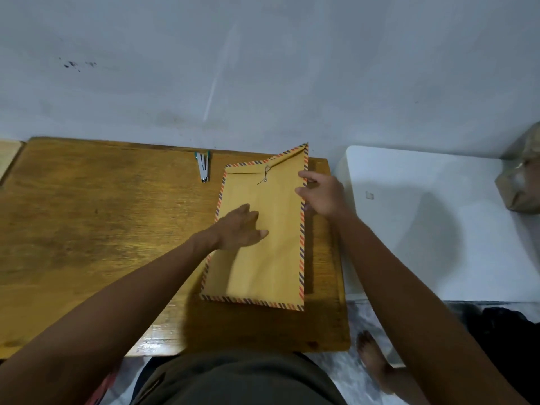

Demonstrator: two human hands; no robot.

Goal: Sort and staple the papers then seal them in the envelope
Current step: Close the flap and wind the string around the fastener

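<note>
A large brown envelope [271,258] with a red-and-blue striped border lies on the wooden table [87,229], its flap end toward the wall. The flap [289,157] is partly folded down, and a string closure [265,175] shows near the top. My left hand [239,228] rests flat on the envelope's left middle, fingers spread. My right hand [321,194] touches the envelope's right edge near the top with fingers apart. A small silver and green stapler [203,166] lies by the table's far edge, left of the envelope. No loose papers are visible.
A white table [423,223] stands to the right, with a crumpled brown bag [523,182] at its far right. A grey wall [263,68] runs behind both tables. My bare foot [374,361] is on the floor below the tables' gap.
</note>
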